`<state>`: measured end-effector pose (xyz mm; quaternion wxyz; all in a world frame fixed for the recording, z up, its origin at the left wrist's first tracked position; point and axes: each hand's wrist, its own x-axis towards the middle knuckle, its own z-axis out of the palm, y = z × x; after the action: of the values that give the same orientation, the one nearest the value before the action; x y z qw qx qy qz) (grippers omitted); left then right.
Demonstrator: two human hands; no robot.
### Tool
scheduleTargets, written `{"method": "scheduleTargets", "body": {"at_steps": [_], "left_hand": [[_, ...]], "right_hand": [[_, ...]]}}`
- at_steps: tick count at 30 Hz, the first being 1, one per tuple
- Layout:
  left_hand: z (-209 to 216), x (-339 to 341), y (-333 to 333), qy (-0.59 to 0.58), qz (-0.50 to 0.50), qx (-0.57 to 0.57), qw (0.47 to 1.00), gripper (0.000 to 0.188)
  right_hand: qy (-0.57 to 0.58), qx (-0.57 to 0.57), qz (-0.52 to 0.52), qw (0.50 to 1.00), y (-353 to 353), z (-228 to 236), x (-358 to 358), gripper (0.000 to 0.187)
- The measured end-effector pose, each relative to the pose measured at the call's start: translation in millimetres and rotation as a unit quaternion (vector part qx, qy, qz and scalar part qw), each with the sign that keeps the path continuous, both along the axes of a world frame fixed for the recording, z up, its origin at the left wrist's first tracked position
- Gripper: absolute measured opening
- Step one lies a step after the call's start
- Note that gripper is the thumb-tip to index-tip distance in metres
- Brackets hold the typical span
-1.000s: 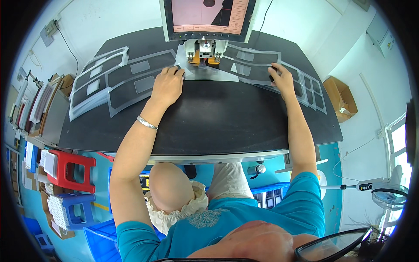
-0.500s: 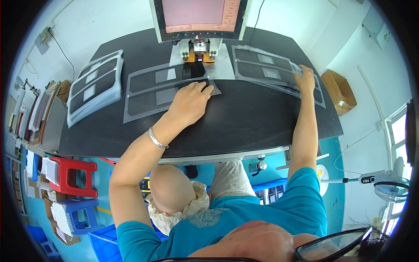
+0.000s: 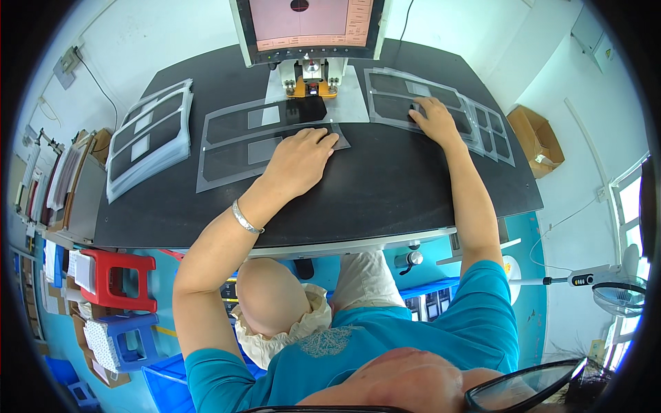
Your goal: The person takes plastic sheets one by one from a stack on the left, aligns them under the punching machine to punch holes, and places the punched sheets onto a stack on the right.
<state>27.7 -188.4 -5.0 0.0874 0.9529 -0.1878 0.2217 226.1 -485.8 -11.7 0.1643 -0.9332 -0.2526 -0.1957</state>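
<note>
A clear-bordered film sheet with two dark panels and pale rectangles lies on the black table, its far right part reaching under the small machine with orange parts. My left hand rests on the sheet's near right part, palm down, fingers slightly bent and laid on it. To the right, a fanned pile of similar film sheets spreads toward the table's right side. My right hand lies over the middle of that pile, fingers apart and touching its top sheet.
A thicker stack of film sheets stands at the table's left. Above the machine sits a monitor. Beyond the right edge is an open cardboard box; a fan stands lower right. Red and blue stools are at left.
My right hand has moved left from the pile's right end to its middle, uncovering the fanned sheet ends. A dark oval now shows on the monitor. My left hand stays on the sheet.
</note>
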Motion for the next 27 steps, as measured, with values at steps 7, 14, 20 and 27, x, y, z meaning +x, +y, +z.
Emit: {"method": "scheduleTargets", "body": {"at_steps": [7,14,20,27], "left_hand": [[11,-6,8,-0.015,-0.014,-0.029,0.999,0.038],[18,-4,28,0.117,-0.015,-0.059,0.991,0.039],[-5,20,36,0.037,0.036,-0.03,0.998,0.036],[-14,31,38,-0.007,0.049,-0.006,0.999,0.036]], "right_hand": [[0.075,0.013,0.017,0.997,-25,2,9,0.039],[0.077,0.008,0.019,0.997,-24,5,7,0.039],[0.088,0.011,0.019,0.996,-23,7,6,0.039],[0.092,0.012,0.014,0.996,-23,6,6,0.039]]}}
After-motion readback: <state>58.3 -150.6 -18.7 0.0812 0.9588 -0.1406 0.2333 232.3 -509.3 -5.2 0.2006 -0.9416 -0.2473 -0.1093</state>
